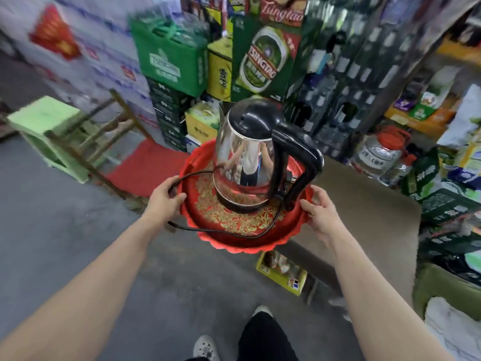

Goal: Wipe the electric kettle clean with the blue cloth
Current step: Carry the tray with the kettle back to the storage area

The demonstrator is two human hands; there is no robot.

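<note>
A shiny steel electric kettle with a black lid and black handle stands upright on a round red tray with a gold pattern. Its black power cord loops over the tray's front rim. My left hand grips the tray's left rim, with the cord running under the fingers. My right hand holds the tray's right rim. The tray is held in the air, partly over a brown table. No blue cloth is in view.
A green stool and a wooden chair with a red seat stand at the left. Stacked beer crates and boxes fill the back; shelves and bottles line the right. A yellow box lies on the grey floor below the tray.
</note>
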